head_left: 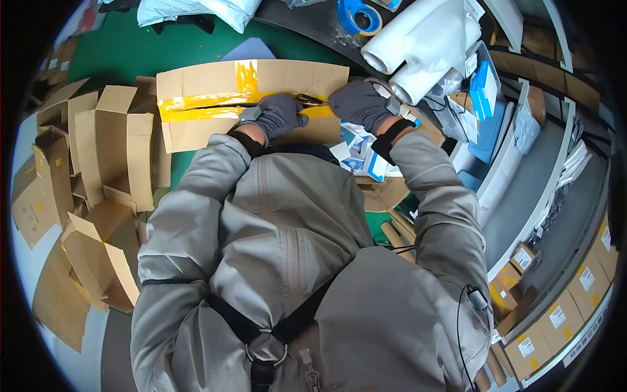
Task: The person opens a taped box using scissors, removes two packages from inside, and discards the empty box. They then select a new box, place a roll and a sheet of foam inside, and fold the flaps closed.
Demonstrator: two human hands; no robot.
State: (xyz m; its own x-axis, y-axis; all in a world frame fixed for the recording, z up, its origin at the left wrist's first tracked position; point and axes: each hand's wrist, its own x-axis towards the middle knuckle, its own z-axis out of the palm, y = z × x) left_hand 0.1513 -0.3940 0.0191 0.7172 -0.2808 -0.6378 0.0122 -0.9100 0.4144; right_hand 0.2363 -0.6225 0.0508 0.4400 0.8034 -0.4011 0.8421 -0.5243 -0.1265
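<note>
A flattened cardboard box (202, 81) with yellow tape (196, 101) along its seam lies on the green floor in front of me. My left hand (279, 114), in a grey glove, presses down on the box near the taped seam. My right hand (359, 103), also gloved, grips scissors (312, 99) whose blades point left toward the left hand, right at the tape line.
Several folded cardboard boxes (98, 170) pile up at the left. White rolls (418, 46) and a blue tape roll (359, 16) lie beyond. Small blue-white packets (359, 153) sit under my right wrist. Shelves with labelled cartons (555, 313) stand at the right.
</note>
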